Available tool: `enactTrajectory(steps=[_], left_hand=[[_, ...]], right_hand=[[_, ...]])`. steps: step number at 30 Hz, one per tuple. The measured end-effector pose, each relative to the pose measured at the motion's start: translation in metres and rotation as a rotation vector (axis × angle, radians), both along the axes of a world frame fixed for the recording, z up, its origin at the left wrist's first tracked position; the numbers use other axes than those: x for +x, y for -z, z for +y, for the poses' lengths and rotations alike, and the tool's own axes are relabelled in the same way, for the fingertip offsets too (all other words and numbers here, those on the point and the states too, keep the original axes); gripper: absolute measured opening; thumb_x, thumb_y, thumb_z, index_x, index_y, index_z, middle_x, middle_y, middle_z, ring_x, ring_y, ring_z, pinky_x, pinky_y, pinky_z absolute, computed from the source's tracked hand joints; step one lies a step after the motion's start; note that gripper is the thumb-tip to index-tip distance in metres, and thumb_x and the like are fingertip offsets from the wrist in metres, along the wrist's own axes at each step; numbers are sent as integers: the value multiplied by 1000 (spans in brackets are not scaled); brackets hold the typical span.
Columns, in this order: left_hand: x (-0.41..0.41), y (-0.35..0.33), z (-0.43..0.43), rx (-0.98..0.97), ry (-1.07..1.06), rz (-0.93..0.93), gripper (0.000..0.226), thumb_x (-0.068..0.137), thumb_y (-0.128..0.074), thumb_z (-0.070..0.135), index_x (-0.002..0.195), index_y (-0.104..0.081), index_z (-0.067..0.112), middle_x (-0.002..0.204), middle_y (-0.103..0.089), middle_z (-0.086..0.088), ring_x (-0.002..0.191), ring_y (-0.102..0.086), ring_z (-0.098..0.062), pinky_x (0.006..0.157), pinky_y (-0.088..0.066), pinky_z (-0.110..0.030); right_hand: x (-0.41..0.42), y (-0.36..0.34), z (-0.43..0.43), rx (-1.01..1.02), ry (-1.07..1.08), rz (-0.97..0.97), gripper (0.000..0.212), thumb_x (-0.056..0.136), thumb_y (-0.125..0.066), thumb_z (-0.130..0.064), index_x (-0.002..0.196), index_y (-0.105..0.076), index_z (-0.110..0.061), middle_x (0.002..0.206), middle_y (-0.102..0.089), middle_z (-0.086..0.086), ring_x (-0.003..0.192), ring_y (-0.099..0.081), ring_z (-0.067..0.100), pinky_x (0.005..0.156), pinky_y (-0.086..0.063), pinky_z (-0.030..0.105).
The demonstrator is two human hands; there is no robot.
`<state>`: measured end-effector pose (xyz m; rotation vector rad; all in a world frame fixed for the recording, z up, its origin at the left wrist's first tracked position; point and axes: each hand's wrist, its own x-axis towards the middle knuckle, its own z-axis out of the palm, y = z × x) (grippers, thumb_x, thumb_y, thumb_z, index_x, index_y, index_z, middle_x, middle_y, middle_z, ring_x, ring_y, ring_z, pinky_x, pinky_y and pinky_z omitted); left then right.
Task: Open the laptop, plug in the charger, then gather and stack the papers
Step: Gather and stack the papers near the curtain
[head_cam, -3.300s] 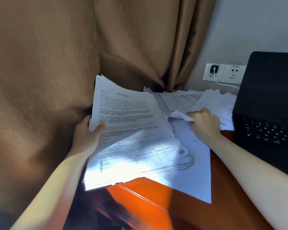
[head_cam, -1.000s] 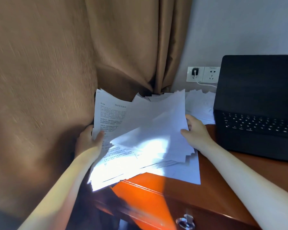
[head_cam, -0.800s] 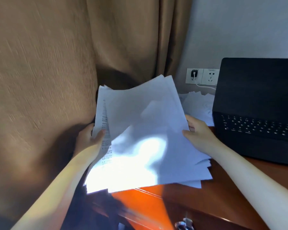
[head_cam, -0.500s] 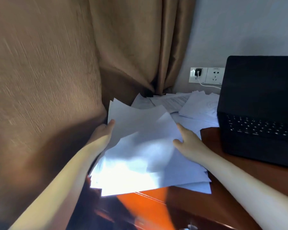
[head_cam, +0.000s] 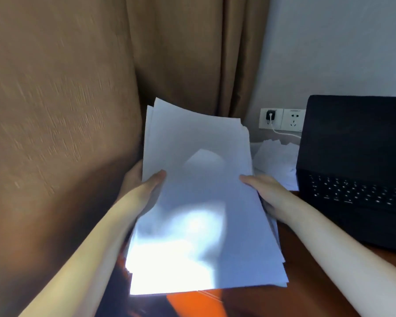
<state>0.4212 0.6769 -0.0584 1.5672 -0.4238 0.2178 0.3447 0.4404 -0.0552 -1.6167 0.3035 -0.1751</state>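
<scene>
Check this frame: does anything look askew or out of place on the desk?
Yes. The stack held between the left hand and right hand is uneven: sheet edges fan out at its top and lower right. More loose papers lie scattered behind it, beside the laptop, not yet gathered.

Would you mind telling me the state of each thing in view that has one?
Laptop: open, screen dark.
Charger plug: seated in a wall socket.
Neighbouring socket: empty.
Paper stack: held tilted up, edges roughly aligned.
Loose papers: lying beside the laptop, not yet gathered.
Left hand: grips the stack's left edge.
Right hand: grips the stack's right edge.
Curtain: drawn.
</scene>
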Motion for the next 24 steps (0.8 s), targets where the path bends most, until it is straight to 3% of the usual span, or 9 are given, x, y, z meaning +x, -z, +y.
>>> enactTrajectory(steps=[2, 4, 6, 9, 12, 15, 18, 21, 24], left_hand=[[-5, -15, -6, -18, -27, -100, 30, 91, -52, -6, 109, -54, 18, 86, -68, 16, 74, -65, 4, 66, -48, -6], [-8, -33, -12, 10, -76, -233, 32, 89, -57, -2, 108, -54, 23, 93, -62, 17, 77, -62, 11, 68, -46, -4], [-11, -50, -20, -33, -78, -304, 34, 88, -58, -1, 103, -54, 29, 96, -62, 16, 78, -61, 13, 69, -48, -7], [-15, -66, -37, -133, -26, -329, 33, 85, -62, 14, 108, -51, 34, 108, -63, 9, 96, -62, 2, 82, -52, -17], [-17, -72, -48, -157, 42, -313, 42, 76, -65, 28, 115, -49, 31, 115, -63, 7, 105, -62, -6, 87, -52, -26], [-18, -75, -49, -183, 68, -262, 43, 68, -70, 32, 105, -49, 36, 107, -64, 13, 94, -66, -1, 77, -55, -23], [-17, -84, -47, -215, 86, -256, 53, 63, -75, 38, 111, -52, 36, 109, -65, 11, 93, -66, -3, 70, -54, -19], [-18, -91, -54, -186, 74, -316, 76, 60, -73, 47, 127, -51, 20, 117, -65, 5, 102, -65, -6, 77, -54, -20], [-17, -90, -58, -180, 58, -290, 82, 58, -70, 53, 130, -48, 19, 119, -63, 4, 103, -64, -7, 80, -55, -24]], right_hand=[[1, -18, -2, 45, 17, -100, 21, 94, -56, -19, 112, -64, -11, 99, -70, 4, 83, -66, 16, 72, -56, 26], [-2, -37, -1, -35, 84, -258, 14, 97, -52, -18, 106, -63, -21, 94, -69, -6, 80, -66, 9, 66, -55, 21], [-5, -55, 0, -98, 146, -424, 19, 98, -49, -17, 113, -60, -24, 100, -67, -11, 89, -65, 5, 75, -53, 20], [-10, -71, -2, -166, 211, -600, 26, 98, -47, -13, 122, -53, -22, 110, -63, -14, 101, -60, 2, 89, -48, 21], [-16, -75, -6, -202, 190, -621, 29, 94, -56, -14, 122, -52, -20, 105, -63, -15, 96, -61, -2, 88, -49, 19], [-26, -75, -17, -117, 123, -631, 48, 82, -68, -14, 126, -51, -19, 109, -65, -10, 96, -65, 4, 79, -55, 22], [-33, -83, -29, -89, 86, -706, 54, 72, -69, -20, 124, -51, -20, 113, -65, -4, 95, -67, 6, 68, -55, 18], [-33, -87, -29, -139, 8, -677, 56, 73, -71, -17, 123, -48, -27, 115, -64, -7, 100, -65, 4, 74, -55, 18], [-30, -82, -30, -143, -19, -649, 68, 69, -72, -22, 130, -43, -28, 116, -63, -10, 102, -64, 3, 77, -55, 18]])
